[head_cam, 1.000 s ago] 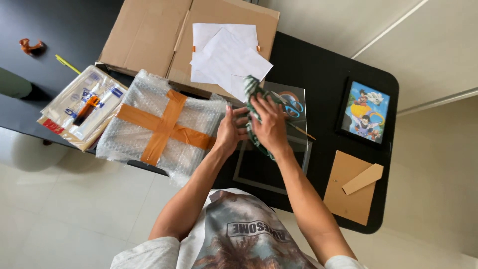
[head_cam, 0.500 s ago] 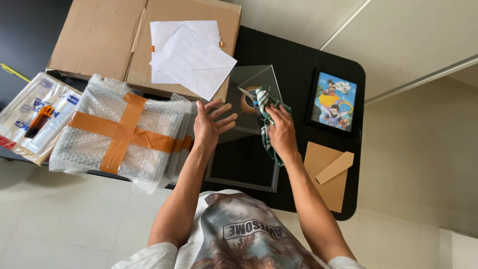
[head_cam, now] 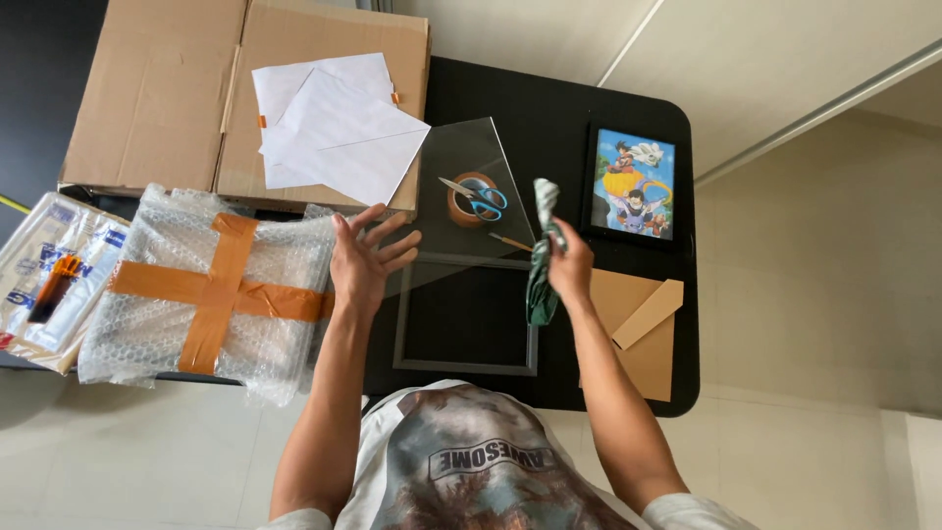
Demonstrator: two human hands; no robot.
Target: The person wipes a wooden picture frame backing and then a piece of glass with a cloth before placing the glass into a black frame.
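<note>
My left hand (head_cam: 361, 260) has its fingers spread and steadies the left edge of a clear glass pane (head_cam: 469, 157) that is tilted up over an empty dark picture frame (head_cam: 466, 365) on the black table (head_cam: 549, 98). My right hand (head_cam: 570, 265) grips a green and white cloth (head_cam: 541, 245) at the pane's right edge. Through the glass I see a roll of brown tape (head_cam: 469, 196), blue-handled scissors (head_cam: 483, 199) and a thin brush (head_cam: 510, 240).
A bubble-wrapped parcel (head_cam: 211, 294) crossed with orange tape lies at my left, beside a plastic bag of supplies (head_cam: 49, 285). White papers (head_cam: 334, 128) rest on a flat cardboard box (head_cam: 157, 88). A framed cartoon picture (head_cam: 633, 182) and a brown backing board (head_cam: 643, 329) lie to the right.
The cloth went from wiping the glass under both hands to hanging from my right hand at the pane's right edge. My left hand opened and holds the pane's left edge. The view shifted.
</note>
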